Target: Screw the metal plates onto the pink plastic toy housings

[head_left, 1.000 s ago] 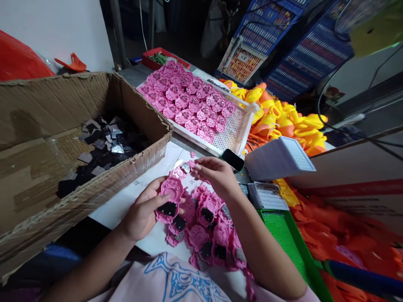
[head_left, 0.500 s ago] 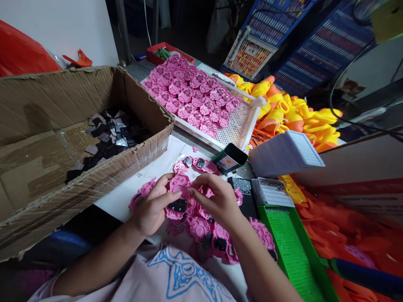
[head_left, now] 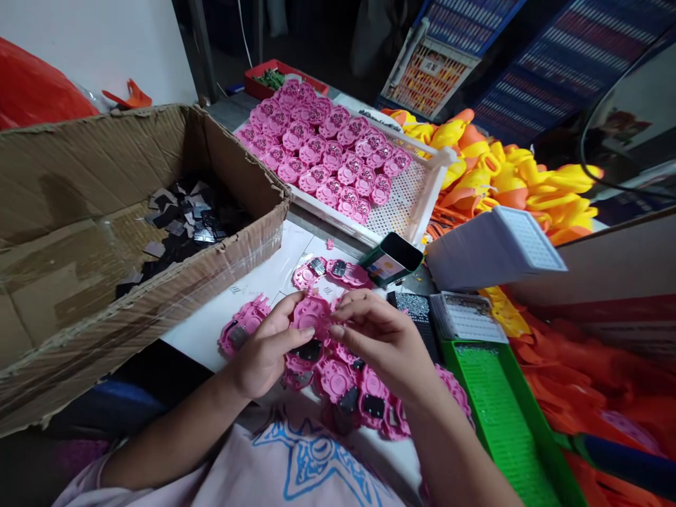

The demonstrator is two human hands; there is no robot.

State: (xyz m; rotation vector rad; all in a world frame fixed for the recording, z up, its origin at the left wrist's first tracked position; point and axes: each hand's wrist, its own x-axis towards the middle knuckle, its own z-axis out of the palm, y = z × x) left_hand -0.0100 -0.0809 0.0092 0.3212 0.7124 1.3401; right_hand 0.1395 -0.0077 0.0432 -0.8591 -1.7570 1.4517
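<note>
One pink casing (head_left: 310, 313) is sitting in your left hand (head_left: 264, 358), near the middle of the frame; that hand is clamping it between thumb and fingers, and a black panel (head_left: 309, 350) is showing in its lower part. Your right hand (head_left: 393, 343) is curling its thumb and fingers just beside the casing's right edge; whether they are gripping anything, I cannot tell. More casings (head_left: 336, 380) are lying heaped on the desk (head_left: 311, 227) at the lower middle, below and between your hands. In the upper middle, rows of pink parts (head_left: 313, 150) are filling much of a white tray (head_left: 434, 197). At the left, a carton (head_left: 237, 271) is holding black and grey plates (head_left: 184, 220). A dark can (head_left: 391, 259) is resting above your right hand, and a green tray (head_left: 493, 394) is lying at the lower right.
</note>
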